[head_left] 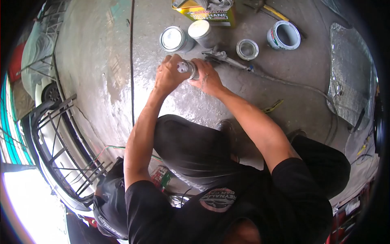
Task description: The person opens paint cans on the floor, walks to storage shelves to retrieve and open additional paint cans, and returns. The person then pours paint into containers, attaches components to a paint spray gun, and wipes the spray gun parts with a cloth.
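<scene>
In front of my knees I hold a small silvery can (pixel 192 70) in both hands. My left hand (pixel 168 75) curls round its left end, where a whitish round face with dark spots (pixel 183 67) shows; I cannot make out whether that is a lid. The fingers of my right hand (pixel 206 77) wrap its other side. Just beyond my right hand, a spray gun (pixel 229 59) lies on the floor, joined to a hose (pixel 288 82). Two paint cans with pale tops, one silver (pixel 174 38) and one whitish (pixel 202 33), stand close past my fingers.
A yellow urethane paint tin (pixel 223 18) with crumpled material on top stands at the back. Right of it are an open metal can (pixel 247 49), a larger white can (pixel 284 35) and a hammer (pixel 276 12). A silvery sheet (pixel 349 73) lies right. Another person (pixel 109 199) is lower left.
</scene>
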Tool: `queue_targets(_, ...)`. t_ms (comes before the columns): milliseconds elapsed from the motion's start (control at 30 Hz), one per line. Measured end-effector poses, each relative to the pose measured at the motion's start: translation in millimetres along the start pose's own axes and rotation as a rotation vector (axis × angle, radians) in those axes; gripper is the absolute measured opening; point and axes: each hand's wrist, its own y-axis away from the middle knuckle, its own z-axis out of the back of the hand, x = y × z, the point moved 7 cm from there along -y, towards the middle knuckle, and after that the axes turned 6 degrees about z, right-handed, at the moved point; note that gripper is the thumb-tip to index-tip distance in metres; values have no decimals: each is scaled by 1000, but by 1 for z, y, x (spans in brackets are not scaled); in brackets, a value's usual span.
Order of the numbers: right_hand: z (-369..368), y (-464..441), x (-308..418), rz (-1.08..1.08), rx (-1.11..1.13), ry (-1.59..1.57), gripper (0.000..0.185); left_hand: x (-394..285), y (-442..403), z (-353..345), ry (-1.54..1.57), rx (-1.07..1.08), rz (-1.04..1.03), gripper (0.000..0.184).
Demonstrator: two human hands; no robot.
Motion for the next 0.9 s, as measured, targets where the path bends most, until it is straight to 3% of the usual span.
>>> queue_targets(100,3,2,0,32,-37,7,77,2,2,10,81,-48,39,50)
queue_targets(300,9,7,7,-9,-5,-29,75,-21,8,2,-21,74,-48,54)
queue_targets(333,11,8,8,5,-19,-35,75,-20,8,3,-44,107,-21,60)
queue_targets(500,30,20,15,86,-59,-49,74,5,-21,23,107,-181,80,86)
queue_targets(567,39,31,17,25,8,-37,78,11,-35,31,72,-254,147,95)
queue_targets(600,45,38,18,-2,48,-40,80,17,-47,26,37,-226,133,107)
queue_targets(733,75,60,20,-8,116,-36,85,32,-83,6,-14,-197,273,116)
queue_targets(900,103,76,15,-61,122,-41,86,48,-90,-15,56,-285,245,114)
